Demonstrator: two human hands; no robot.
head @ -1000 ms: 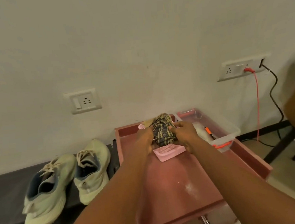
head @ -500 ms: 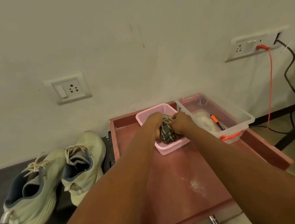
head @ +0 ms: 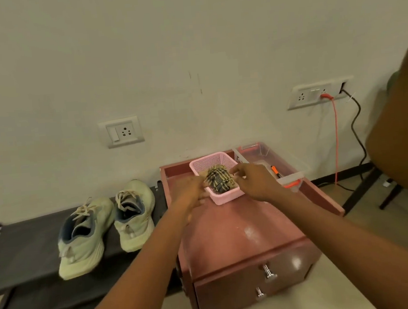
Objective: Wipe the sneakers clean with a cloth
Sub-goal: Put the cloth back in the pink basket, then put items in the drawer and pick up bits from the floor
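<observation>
Both my arms reach over the red cabinet (head: pixel 231 228) top. My left hand (head: pixel 189 190) sits at the pink basket (head: pixel 226 196)'s left edge, fingers loosely curled, gripping nothing. My right hand (head: pixel 254 182) hovers at its right edge, fingers spread, empty. Cloth (head: pixel 218 180) lies bunched inside the basket. Sneakers (head: pixel 105 224) sit on the black rack (head: pixel 22 256) left of the cabinet.

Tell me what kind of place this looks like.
Probably a room in a home, maybe by an entryway: sneakers sit on a low dark shoe rack beside a small reddish drawer cabinet, with wall sockets on a plain painted wall.
</observation>
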